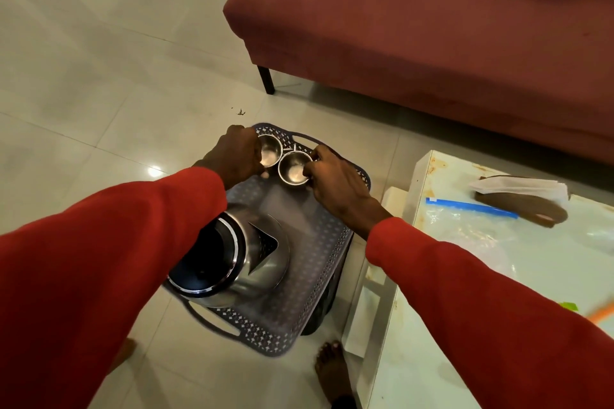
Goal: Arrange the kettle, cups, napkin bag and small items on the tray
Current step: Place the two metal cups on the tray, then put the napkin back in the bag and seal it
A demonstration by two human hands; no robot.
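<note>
Grey tray (319, 242) on stool beside white desk (432, 242). Kettle (229, 262) at near end of tray, for balance probably. Left hand (237, 156) gripping left cup (269, 150), right hand (332, 179) pinching right cup (294, 170); cups together at far end of tray. Napkin bag (471, 222) on desk, off tray.

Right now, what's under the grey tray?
A dark stand shows beneath the grey tray at its right edge, resting on the floor tiles. The tray covers the rest of it.
</note>
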